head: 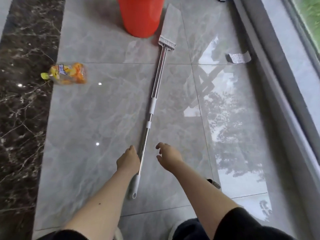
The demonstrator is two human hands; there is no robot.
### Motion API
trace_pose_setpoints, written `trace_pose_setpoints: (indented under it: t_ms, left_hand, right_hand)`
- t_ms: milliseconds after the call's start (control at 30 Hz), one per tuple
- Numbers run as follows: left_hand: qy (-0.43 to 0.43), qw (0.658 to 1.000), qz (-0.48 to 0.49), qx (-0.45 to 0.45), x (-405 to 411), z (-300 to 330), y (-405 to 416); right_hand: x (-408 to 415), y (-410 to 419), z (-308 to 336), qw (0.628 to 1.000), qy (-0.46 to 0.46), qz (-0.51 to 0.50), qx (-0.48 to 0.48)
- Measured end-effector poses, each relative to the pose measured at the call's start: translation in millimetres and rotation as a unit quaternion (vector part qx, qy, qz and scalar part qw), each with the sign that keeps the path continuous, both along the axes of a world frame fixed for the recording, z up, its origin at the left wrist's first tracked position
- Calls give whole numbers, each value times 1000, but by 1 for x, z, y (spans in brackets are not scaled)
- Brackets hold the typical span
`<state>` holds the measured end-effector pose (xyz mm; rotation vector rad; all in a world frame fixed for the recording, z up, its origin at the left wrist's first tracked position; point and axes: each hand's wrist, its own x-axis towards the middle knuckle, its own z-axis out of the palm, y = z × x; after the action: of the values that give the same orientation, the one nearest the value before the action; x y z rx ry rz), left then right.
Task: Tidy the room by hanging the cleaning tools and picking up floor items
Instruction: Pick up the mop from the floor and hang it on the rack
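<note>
**One mop on the floor, two hands at its handle**

One grey tiled floor [107, 108] filled the middle of the frame, with one dark marble strip [20, 101] down the left edge and one window sill [285, 70] along the right. One orange bucket [141, 16] stood at the top centre. One mop [152, 103] lay flat on the tiles, running from its head just right of the bucket's base down to its grey handle end at lower centre.

Two bare hands reached in from the bottom. The left hand [128, 161] was against the lower metal shaft of the mop, touching it; whether its fingers were curled round the shaft could not be told. The right hand [168, 157] hovered just right of the shaft, apart from it, fingers loosely curved and holding nothing.

One orange snack packet [68, 75] lay at centre left, at the edge of the marble strip. One small grey scrap [239, 58] lay at upper right, near the sill.
</note>
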<state>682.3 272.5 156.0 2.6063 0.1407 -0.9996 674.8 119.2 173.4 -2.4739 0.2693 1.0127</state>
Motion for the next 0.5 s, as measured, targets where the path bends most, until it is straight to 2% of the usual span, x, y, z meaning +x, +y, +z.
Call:
trace_pose_setpoints:
  t_ms: [100,200,333,500]
  left_hand:
    - [1,1000,-12,-6,4,-63,1]
    - [-36,997,-66,27,2,-116,-2]
    - [-62,989,-123,53,-9,-152,-7]
    - [-14,991,-125,47,-20,-162,-6]
  right_hand:
    - [10,0,-61,1000,-12,7,-8]
    - [17,6,-112,1000,-31,6,-2]
    - [22,10,-146,999,-48,18,-4]
    - [11,13,-151,999,-27,20,-4]
